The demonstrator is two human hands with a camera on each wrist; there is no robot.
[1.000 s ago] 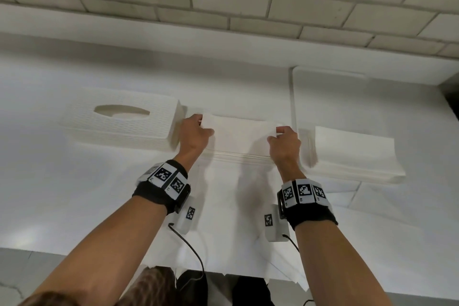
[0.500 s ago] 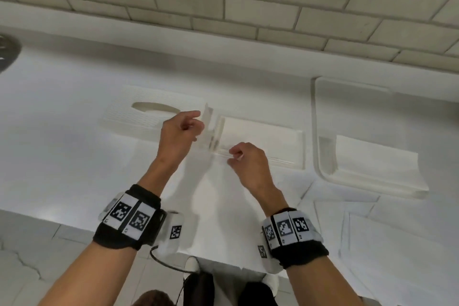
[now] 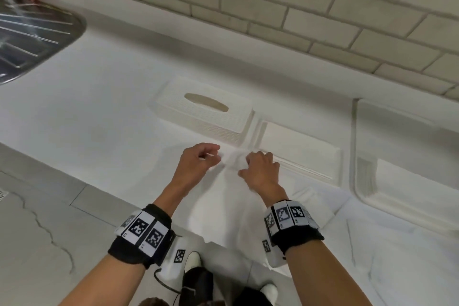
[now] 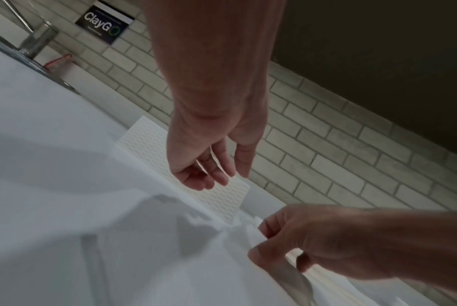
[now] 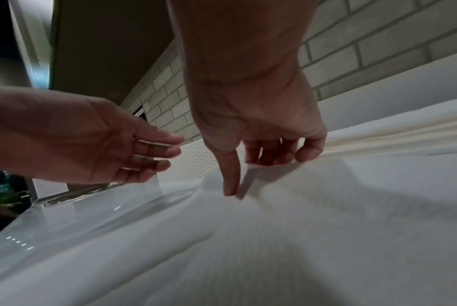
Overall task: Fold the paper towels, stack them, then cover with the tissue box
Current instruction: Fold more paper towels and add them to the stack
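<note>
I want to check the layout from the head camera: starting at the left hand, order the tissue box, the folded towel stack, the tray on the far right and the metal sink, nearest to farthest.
From the left hand:
1. Tissue box, just behind it.
2. Folded towel stack, to its right, past the right hand.
3. Tray and metal sink, far right and far left; too close to call.
</note>
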